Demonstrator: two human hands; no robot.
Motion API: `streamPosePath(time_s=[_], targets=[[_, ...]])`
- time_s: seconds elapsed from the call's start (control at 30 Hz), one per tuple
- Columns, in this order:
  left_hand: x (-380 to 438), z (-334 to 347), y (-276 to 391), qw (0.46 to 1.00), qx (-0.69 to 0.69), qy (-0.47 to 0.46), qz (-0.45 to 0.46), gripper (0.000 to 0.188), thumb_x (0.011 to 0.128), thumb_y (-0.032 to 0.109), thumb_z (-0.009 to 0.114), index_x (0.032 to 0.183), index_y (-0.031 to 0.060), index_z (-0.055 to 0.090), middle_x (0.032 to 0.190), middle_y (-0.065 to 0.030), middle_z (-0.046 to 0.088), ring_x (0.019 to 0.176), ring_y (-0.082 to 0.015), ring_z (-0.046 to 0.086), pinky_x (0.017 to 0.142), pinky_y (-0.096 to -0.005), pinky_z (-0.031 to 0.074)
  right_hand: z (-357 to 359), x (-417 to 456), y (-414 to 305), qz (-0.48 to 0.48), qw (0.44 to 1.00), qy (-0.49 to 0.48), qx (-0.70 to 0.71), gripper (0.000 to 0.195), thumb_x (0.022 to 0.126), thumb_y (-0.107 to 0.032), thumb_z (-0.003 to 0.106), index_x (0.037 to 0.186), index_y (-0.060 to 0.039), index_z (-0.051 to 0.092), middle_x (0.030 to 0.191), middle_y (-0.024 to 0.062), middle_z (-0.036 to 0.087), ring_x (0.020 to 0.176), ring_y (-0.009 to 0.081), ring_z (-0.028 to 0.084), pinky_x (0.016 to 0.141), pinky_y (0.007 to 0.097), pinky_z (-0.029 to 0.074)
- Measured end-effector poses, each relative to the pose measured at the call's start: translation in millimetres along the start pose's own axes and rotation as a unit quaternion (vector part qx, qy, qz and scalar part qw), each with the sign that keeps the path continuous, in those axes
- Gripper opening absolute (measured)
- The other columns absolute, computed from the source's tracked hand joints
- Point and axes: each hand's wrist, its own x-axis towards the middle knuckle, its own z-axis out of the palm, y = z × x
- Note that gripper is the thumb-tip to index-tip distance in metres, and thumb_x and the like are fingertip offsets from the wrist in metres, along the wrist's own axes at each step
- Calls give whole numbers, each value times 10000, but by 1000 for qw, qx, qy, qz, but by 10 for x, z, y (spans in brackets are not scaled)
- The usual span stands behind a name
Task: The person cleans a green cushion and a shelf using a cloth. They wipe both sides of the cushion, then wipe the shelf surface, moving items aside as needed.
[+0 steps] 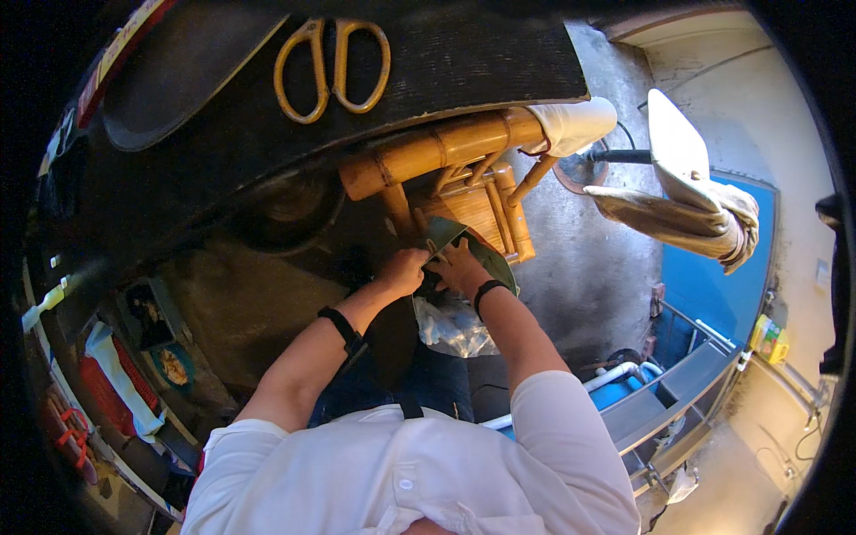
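In the head view, my left hand (403, 271) is closed on the near-left edge of a green, bag-like thing (491, 253) at the middle of the picture. My right hand (460, 267) reaches into its opening with some fingers spread; whether it grips anything in there is hard to see. Just below both hands lies a crumpled clear plastic bag (455, 328). Beyond them stands a bamboo chair (461, 144) with a white cloth (580, 124) over one end of its top rail. Scissors with yellow handles (361, 67) lie on a dark table (468, 60).
To the right are a post-mounted white board (677, 137) with brown cloth tied around it, a blue door panel (709, 281) and a metal rack (659, 414). A red basket (110, 394) with a pale cloth stands at the lower left.
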Motion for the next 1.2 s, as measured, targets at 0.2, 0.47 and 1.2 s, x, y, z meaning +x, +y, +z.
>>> streamPosePath(time_s=[0.2, 0.47, 1.2], targets=[[-40, -87, -144, 999, -6, -2, -48, 251, 741, -12, 556, 988, 5, 600, 869, -255, 604, 850, -460, 590, 675, -504, 465, -155, 94, -84, 1, 1000, 2, 24, 634, 749, -419, 737, 1334, -255, 555, 1493, 60, 374, 1387, 304, 281, 986, 701, 258], [-242, -172, -48, 987, -32, 53, -146, 168, 792, 79, 645, 925, 1, 579, 827, -239, 600, 829, -445, 603, 669, -507, 457, -349, -1067, 77, 330, 726, 432, 420, 576, 819, -280, 720, 1265, 21, 512, 1160, 233, 611, 1057, 387, 603, 890, 417, 478], [-748, -287, -35, 959, -26, -109, -260, 658, 897, 360, 639, 1425, 61, 384, 1369, -162, 497, 1257, -322, 472, 1018, -431, 399, 370, -641, -941, 444, 721, 181, 501, 244, 819, -156, 541, 805, 70, 633, 843, 316, 642, 872, 426, 654, 753, 471, 521]])
